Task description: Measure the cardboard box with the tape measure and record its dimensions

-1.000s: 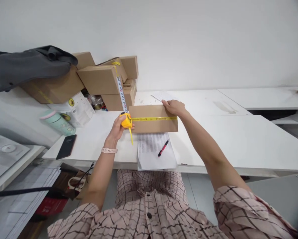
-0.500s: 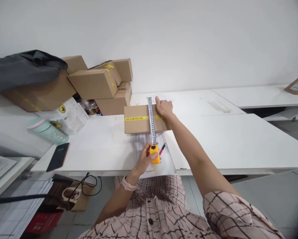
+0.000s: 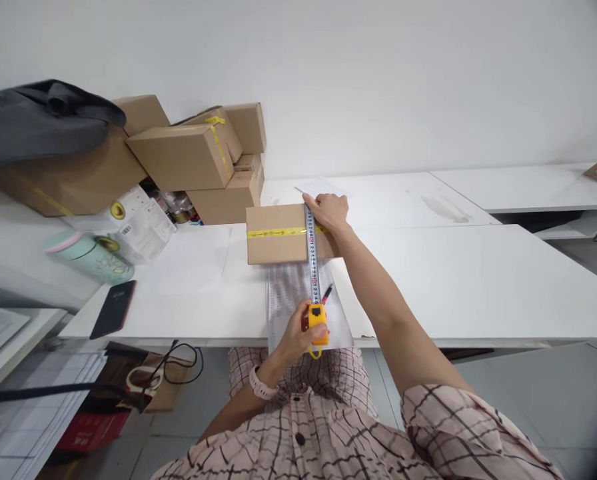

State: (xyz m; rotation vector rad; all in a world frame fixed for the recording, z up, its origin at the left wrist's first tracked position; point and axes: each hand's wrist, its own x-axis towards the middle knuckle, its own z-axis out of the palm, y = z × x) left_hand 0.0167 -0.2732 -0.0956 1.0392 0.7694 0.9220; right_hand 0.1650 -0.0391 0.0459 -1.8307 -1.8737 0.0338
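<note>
A flat cardboard box (image 3: 273,235) with a yellow tape strip lies on the white table (image 3: 478,280). My left hand (image 3: 298,337) grips a yellow tape measure (image 3: 317,322) near the table's front edge. Its white blade (image 3: 312,257) runs away from me across the box's right part. My right hand (image 3: 328,212) presses the blade's end down at the box's far edge, fingers curled on it. A printed sheet (image 3: 291,297) lies under the blade, with a red pen (image 3: 326,294) on it.
Stacked cardboard boxes (image 3: 193,160) stand at the back left, a dark garment (image 3: 38,120) draped over one. A mint bottle (image 3: 88,257), a white packet (image 3: 133,223) and a black phone (image 3: 112,309) lie at the left. Bags and cables sit on the floor.
The tape measure went from the box's left end to running front to back across it. My left hand has drawn the case toward me; my right hand holds the blade's end.
</note>
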